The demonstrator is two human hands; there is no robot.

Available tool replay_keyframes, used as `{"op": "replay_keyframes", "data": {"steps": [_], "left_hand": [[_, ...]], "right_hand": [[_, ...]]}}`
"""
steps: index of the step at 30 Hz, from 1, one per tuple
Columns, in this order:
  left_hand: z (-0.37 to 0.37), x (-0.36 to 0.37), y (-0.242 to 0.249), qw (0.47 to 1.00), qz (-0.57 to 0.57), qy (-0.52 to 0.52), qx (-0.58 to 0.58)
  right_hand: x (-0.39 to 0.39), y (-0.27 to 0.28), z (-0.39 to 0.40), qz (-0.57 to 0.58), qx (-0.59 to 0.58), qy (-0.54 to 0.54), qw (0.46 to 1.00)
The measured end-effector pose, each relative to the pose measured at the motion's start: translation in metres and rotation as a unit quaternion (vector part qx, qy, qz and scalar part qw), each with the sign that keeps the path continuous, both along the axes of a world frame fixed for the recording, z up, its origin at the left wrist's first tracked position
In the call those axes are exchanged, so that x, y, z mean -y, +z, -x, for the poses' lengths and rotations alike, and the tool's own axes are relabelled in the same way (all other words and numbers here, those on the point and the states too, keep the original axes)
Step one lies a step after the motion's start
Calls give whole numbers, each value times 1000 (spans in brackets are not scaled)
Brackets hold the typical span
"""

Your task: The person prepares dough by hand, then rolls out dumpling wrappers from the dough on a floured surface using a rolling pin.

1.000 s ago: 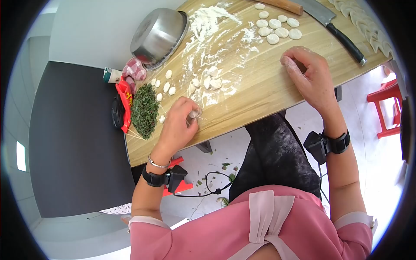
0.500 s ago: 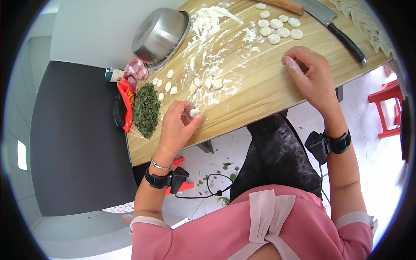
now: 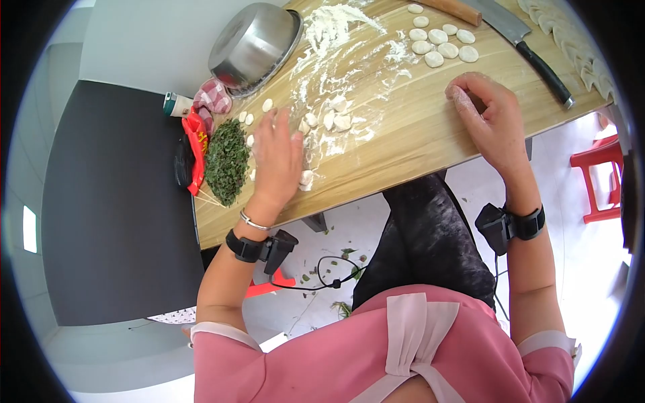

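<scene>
My left hand (image 3: 277, 158) is over the left part of the floured wooden table (image 3: 403, 141), fingers stretched out, back of the hand up. Beside its wrist, near the front edge, lie dough pieces (image 3: 306, 178). Small dough pieces (image 3: 268, 105) lie beyond its fingertips, and some are partly hidden by the hand. To its right is a cluster of dough pieces (image 3: 342, 123). My right hand (image 3: 489, 114) rests near the front edge at the right, fingers curled to meet the thumb around a hollow, with nothing visible in it. Flattened dough rounds (image 3: 448, 50) lie beyond it.
Chopped greens (image 3: 227, 161) lie left of my left hand, beside a red packet (image 3: 196, 151). A metal bowl (image 3: 252, 47) stands behind. At the right are a rolling pin (image 3: 451, 9), a knife (image 3: 544, 72) and shaped dough (image 3: 571, 47). A red stool (image 3: 600, 168) stands beyond the table.
My left hand has moved away from the front edge and opened. The dough piece formerly at its fingertips now lies on the table near its wrist. My right hand keeps its curled pose.
</scene>
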State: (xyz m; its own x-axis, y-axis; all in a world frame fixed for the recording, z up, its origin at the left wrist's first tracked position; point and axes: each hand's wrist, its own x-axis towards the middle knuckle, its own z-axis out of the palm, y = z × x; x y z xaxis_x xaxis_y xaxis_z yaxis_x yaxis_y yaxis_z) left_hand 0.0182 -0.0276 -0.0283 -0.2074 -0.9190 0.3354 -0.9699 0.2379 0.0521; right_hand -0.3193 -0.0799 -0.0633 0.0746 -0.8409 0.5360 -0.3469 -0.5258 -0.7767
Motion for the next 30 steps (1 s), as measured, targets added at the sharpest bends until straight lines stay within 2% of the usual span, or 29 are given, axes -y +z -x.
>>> {"op": "replay_keyframes", "data": {"steps": [2,6,8,9,11,15,17,18,20,21,23,26,30], "left_hand": [[6,-6,-8,999,-5,-3,44],[1,-4,-7,998,-23,21,51],[-5,-1,-3,997,-20,10,-75],[-2,-2,-5,997,-22,10,-76],[7,-2,-10,1000,-13,3,16],[9,-4,-17,998,-1,13,54],[-16,7,-19,986,-9,-28,161],[-16,9,-13,986,-10,-31,162],[-14,9,-2,999,10,19,-50],[-12,7,-5,998,10,21,-51],[-6,4,-15,998,1,50,43],[-5,1,-26,995,-10,74,64],[-4,3,-10,997,-9,68,45]], "right_hand": [[0,0,0,-3,-3,2,1000],[0,0,-1,0,4,0,1000],[-1,1,-1,-1,3,1,1000],[-2,0,-1,-3,2,2,1000],[-2,2,0,-4,-9,-5,1000],[-2,2,0,-2,-5,-5,1000],[-2,2,0,-29,-1,3,1000],[-1,1,1,-30,0,1,1000],[0,-2,0,5,2,5,1000],[0,-2,0,5,1,7,1000],[-1,0,0,-2,-1,3,1000],[-2,1,0,-1,-2,5,1000],[-1,0,1,-4,0,4,1000]]}}
